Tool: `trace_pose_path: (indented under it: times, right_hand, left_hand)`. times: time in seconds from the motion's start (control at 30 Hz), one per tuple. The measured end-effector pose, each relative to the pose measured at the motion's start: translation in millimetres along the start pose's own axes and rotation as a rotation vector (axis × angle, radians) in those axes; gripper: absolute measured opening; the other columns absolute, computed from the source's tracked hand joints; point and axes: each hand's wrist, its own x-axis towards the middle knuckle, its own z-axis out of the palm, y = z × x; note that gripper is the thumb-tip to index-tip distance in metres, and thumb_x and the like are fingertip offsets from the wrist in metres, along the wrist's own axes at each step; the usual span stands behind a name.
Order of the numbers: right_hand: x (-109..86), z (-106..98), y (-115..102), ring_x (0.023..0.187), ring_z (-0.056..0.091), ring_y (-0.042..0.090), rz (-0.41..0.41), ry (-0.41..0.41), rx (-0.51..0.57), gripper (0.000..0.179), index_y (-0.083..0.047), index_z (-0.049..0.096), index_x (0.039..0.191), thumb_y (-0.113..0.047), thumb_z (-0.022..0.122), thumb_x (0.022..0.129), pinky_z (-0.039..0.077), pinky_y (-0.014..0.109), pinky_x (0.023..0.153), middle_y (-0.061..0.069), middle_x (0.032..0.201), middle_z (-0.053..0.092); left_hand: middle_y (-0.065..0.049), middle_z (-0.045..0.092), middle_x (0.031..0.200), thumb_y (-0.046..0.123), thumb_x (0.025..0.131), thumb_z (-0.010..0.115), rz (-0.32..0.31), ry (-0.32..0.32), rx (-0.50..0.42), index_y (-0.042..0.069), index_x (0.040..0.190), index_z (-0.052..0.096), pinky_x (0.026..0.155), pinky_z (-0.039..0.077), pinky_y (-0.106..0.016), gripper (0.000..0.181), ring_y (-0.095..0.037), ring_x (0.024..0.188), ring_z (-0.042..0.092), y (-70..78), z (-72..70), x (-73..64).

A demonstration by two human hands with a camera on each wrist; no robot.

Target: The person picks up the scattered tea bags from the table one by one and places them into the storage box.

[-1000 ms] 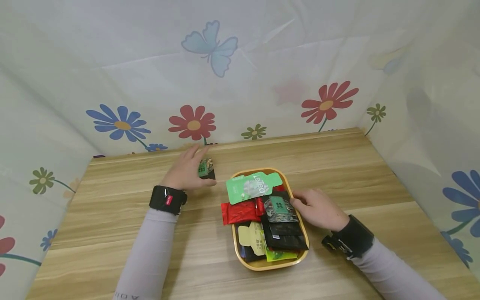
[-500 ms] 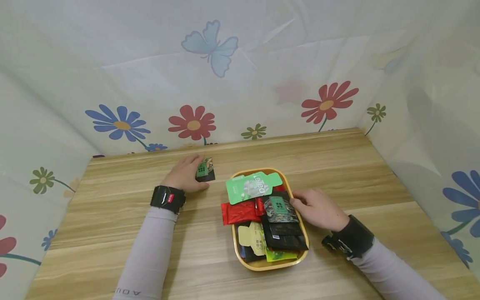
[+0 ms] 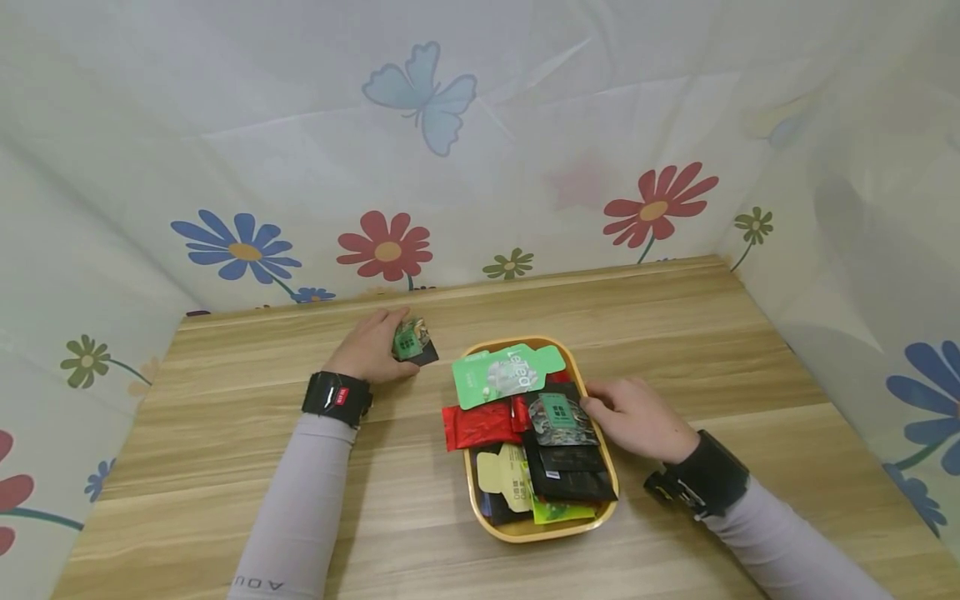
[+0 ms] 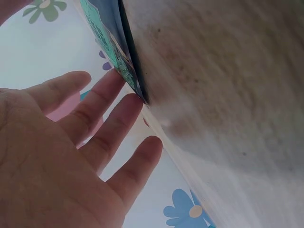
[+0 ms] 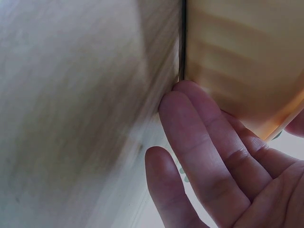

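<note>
My left hand [image 3: 372,346] holds a small flat packet [image 3: 413,341], black with a green label, at the back left of the table. In the left wrist view, fingertips [image 4: 135,99] meet the edge of the packet [image 4: 107,45], and the thumb lies across from them. My right hand [image 3: 640,417] holds the right side of a yellow plastic basket [image 3: 480,518]. Its fingers [image 5: 190,128] lie against the basket's outer wall [image 5: 237,52], near the base, with the thumb at the rim. Another black packet with a green label [image 3: 561,419] lies on top of the basket's load.
Also heaped in the basket are a green packet [image 3: 498,377], a red packet [image 3: 483,423] jutting over the left rim, a pale yellow one [image 3: 506,477] and a lime-green one [image 3: 562,510]. The wood-grain table [image 3: 637,317] meets a flowered curtain [image 3: 517,150] behind.
My left hand has come down around the packet, its fingers drawing closer to it. The packet has turned and shifted slightly to the right. My right hand and the basket have stayed put.
</note>
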Motion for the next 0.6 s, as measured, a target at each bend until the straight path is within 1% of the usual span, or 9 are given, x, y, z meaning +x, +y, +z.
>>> trace_pose_path:
  times: [0.17, 0.33, 0.5, 0.6]
  right_hand:
    - [-0.5, -0.2, 0.2, 0.074, 0.054, 0.012, 0.005, -0.001, 0.002, 0.038, -0.006, 0.071, 0.119, -0.031, 0.051, 0.098, 0.046, 0.031, 0.067, -0.005, 0.085, 0.065]
    - [-0.5, -0.1, 0.6, 0.074, 0.055, 0.011, 0.003, -0.003, 0.002, 0.040, -0.005, 0.071, 0.121, -0.031, 0.051, 0.098, 0.046, 0.031, 0.066, -0.005, 0.085, 0.065]
    - [-0.3, 0.5, 1.0, 0.074, 0.054, 0.011, -0.003, 0.001, -0.009, 0.040, -0.005, 0.071, 0.121, -0.031, 0.051, 0.099, 0.046, 0.030, 0.067, -0.005, 0.085, 0.065]
    - [-0.3, 0.6, 1.0, 0.074, 0.054, 0.011, -0.003, 0.002, -0.011, 0.039, -0.005, 0.071, 0.120, -0.031, 0.051, 0.098, 0.046, 0.031, 0.067, -0.005, 0.085, 0.065]
  left_hand:
    - [-0.015, 0.049, 0.140, 0.045, 0.070, 0.080, 0.011, 0.019, 0.027, 0.012, 0.156, 0.037, 0.104, 0.042, -0.050, 0.102, -0.031, 0.121, 0.047, 2.4, -0.6, -0.7]
    - [-0.014, 0.051, 0.135, 0.048, 0.068, 0.079, 0.001, 0.040, 0.056, 0.009, 0.149, 0.047, 0.099, 0.045, -0.048, 0.096, -0.028, 0.113, 0.050, 3.7, 0.1, -0.9]
    - [-0.012, 0.052, 0.131, 0.050, 0.064, 0.078, -0.014, 0.055, 0.053, 0.008, 0.142, 0.054, 0.094, 0.048, -0.047, 0.092, -0.027, 0.107, 0.051, 2.9, 1.3, -0.7]
    - [-0.010, 0.052, 0.124, 0.052, 0.063, 0.077, -0.008, 0.065, 0.048, 0.008, 0.138, 0.056, 0.090, 0.050, -0.045, 0.089, -0.026, 0.103, 0.051, 4.2, 0.0, -1.3]
